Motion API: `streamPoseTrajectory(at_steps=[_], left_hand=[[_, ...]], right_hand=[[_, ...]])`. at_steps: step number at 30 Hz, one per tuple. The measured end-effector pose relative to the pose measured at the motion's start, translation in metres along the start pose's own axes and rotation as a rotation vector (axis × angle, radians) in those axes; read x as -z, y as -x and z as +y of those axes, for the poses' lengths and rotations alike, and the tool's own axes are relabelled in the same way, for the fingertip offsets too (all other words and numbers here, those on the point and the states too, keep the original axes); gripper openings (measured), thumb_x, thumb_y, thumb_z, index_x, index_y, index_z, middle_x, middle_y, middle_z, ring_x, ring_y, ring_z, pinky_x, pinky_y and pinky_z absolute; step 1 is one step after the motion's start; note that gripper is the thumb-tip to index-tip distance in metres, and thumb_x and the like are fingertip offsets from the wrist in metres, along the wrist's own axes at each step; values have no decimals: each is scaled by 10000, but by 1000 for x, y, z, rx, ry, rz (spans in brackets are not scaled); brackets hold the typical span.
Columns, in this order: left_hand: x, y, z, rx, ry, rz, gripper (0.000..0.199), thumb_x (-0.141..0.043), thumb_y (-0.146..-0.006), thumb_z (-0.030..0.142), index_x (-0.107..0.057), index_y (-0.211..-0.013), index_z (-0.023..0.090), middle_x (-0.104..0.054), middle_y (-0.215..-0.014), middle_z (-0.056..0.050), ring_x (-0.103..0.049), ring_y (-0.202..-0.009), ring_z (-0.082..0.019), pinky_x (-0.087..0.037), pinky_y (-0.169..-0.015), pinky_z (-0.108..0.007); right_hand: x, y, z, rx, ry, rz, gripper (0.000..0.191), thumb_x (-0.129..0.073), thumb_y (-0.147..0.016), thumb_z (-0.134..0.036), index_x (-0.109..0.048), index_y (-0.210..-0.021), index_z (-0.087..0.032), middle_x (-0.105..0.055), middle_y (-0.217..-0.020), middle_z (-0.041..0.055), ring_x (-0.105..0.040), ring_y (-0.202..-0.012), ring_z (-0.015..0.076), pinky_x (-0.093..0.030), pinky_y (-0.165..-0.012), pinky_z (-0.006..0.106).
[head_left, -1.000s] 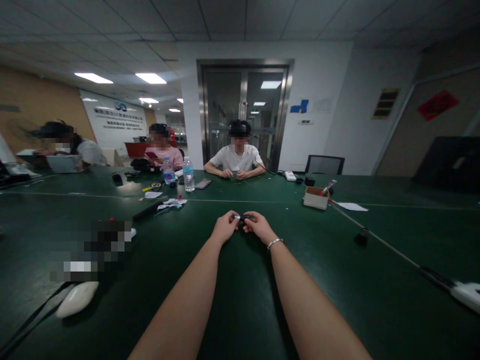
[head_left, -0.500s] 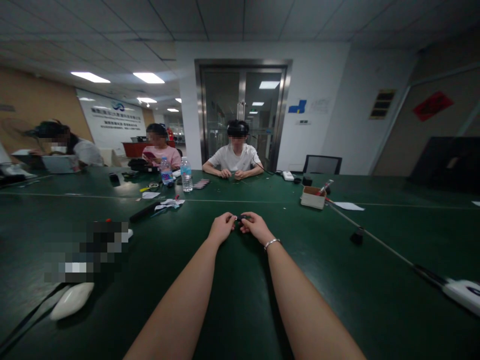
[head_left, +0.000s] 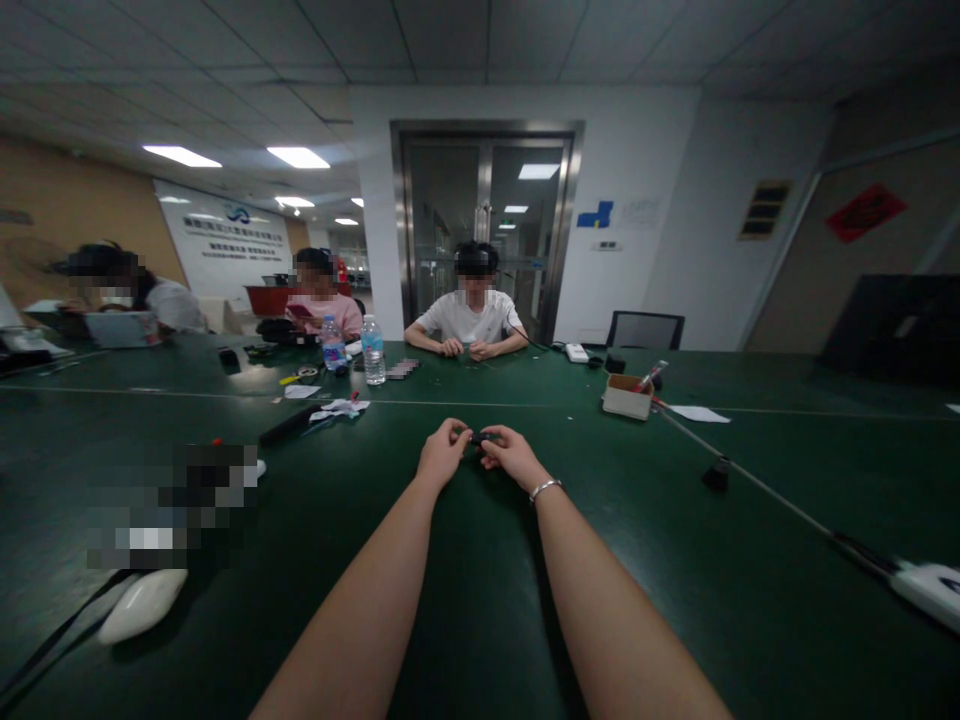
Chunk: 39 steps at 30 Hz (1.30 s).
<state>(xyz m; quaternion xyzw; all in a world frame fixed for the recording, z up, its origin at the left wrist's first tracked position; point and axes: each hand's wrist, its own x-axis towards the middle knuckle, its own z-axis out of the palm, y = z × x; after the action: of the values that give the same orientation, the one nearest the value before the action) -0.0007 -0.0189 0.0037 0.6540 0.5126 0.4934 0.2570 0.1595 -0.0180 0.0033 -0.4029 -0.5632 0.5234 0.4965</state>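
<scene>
Between my two hands, just above the middle of the green table (head_left: pixel 480 570), is a small dark object (head_left: pixel 478 438), too small to name. My left hand (head_left: pixel 444 455) pinches its left end with thumb and forefinger. Closed on its right end is my right hand (head_left: pixel 514 460), with a silver bracelet (head_left: pixel 545 490) at the wrist. The fingers hide much of the object.
A cardboard box (head_left: pixel 627 397) with pens stands at the right, near a cable (head_left: pixel 750 480) and a white device (head_left: pixel 926 595). Water bottles (head_left: pixel 373 350), papers (head_left: pixel 340 409) and a white mouse-shaped thing (head_left: pixel 142 607) lie left. A person (head_left: pixel 472 315) sits opposite.
Both hands stay in nearly the same place. The fingers of my left hand have shifted slightly on the small dark object, and more of its dark side shows.
</scene>
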Motion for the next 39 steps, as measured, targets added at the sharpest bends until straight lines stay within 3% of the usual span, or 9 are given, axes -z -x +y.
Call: streamPoseTrajectory(at_steps=[4, 13, 28, 39], left_hand=[[0, 1, 0, 3, -41, -29, 282, -525, -791, 486, -625, -794, 222, -580, -620, 17, -523, -541, -124, -377, -562, -236], [-1, 1, 0, -37, -6, -51, 276, -551, -777, 455, -637, -843, 201, -616, -690, -5, -561, -634, -140, -400, -599, -242], [3, -1, 3, 13, -156, -86, 503, -381, -811, 614, -604, -676, 183, -599, -594, -9, -544, -569, -148, -370, -576, -254], [4, 4, 14, 98, -384, -37, 646, -187, -870, 616, -662, -758, 194, -685, -795, -118, -620, -739, -250, -390, -646, -310]], right_hand=[[0, -1, 1, 0, 5, -3, 179, -605, -798, -98, -571, -967, -146, -632, -620, -7, -611, -477, 86, -514, -435, 172], [1, 0, -2, -12, 8, -2, 171, -559, -840, -109, -545, -1009, -132, -639, -639, 8, -615, -477, 89, -514, -448, 176], [6, -4, 5, 64, 25, -82, 273, -630, -785, -171, -568, -1051, -159, -667, -746, 22, -625, -514, 89, -522, -480, 194], [4, 2, -2, 58, 8, -96, 307, -686, -735, -176, -589, -1025, -154, -662, -734, 12, -604, -507, 74, -516, -482, 185]])
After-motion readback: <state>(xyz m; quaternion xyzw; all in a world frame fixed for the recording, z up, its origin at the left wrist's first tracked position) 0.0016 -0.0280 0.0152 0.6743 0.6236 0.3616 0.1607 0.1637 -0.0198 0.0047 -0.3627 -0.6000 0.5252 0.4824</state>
